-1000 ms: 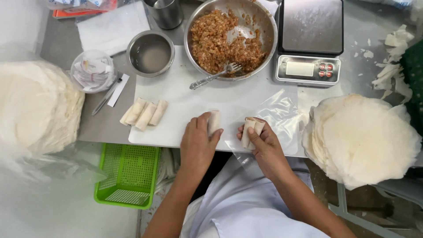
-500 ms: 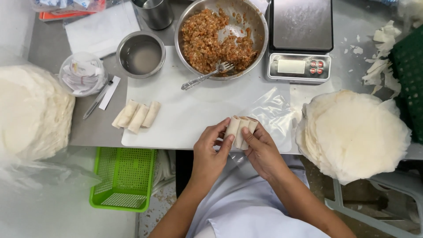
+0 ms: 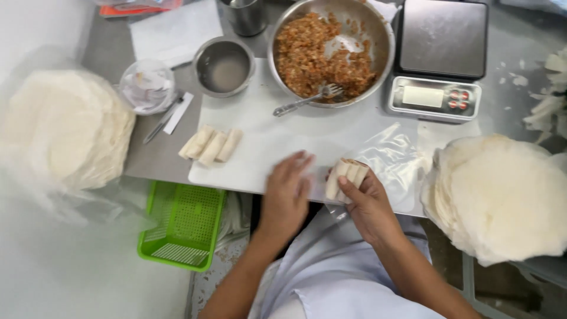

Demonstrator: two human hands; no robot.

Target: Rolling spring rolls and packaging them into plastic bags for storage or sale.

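My right hand (image 3: 369,204) grips a pale rolled wrapper, a spring roll (image 3: 345,176), at the near edge of the white cutting board (image 3: 277,139). My left hand (image 3: 287,192) hovers flat and open just left of it, fingers spread, holding nothing. Three finished rolls (image 3: 211,145) lie side by side at the board's left end. A large metal bowl of brown minced filling (image 3: 328,50) with a fork (image 3: 307,100) in it stands at the far side of the board.
Stacks of round wrappers lie at the right (image 3: 502,195) and in plastic at the left (image 3: 62,127). A digital scale (image 3: 440,56), a small metal bowl of liquid (image 3: 223,65), a plastic tub (image 3: 146,87), a metal cup (image 3: 245,15) and a green basket (image 3: 180,224) are nearby.
Both hands were closed around the roll half a second ago; now my left hand has let go and moved left, while my right hand keeps the roll.
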